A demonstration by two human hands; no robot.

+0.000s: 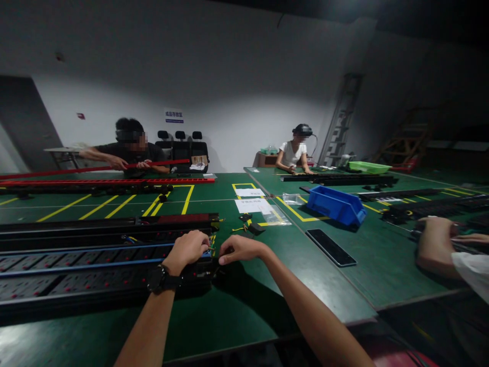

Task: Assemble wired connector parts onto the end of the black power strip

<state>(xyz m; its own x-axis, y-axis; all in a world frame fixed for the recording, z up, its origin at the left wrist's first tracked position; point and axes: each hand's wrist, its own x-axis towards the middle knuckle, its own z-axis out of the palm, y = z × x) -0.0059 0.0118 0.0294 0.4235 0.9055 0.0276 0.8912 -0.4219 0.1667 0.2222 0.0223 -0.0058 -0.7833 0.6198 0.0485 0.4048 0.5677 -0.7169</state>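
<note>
Green surface (263,306) beneath strip (95,280). Left hand (191,247) curled over strip's end, right hand (242,248) half-curled just beyond it; cannot tell what either grips. Probably arranging wires (213,242) at strip's end; needed next, steady, fine pinching.

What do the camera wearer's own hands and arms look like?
The left hand and right hand are ungloved, and no sleeves show on the forearms. A black watch with a dark strap circles the left wrist.
</note>
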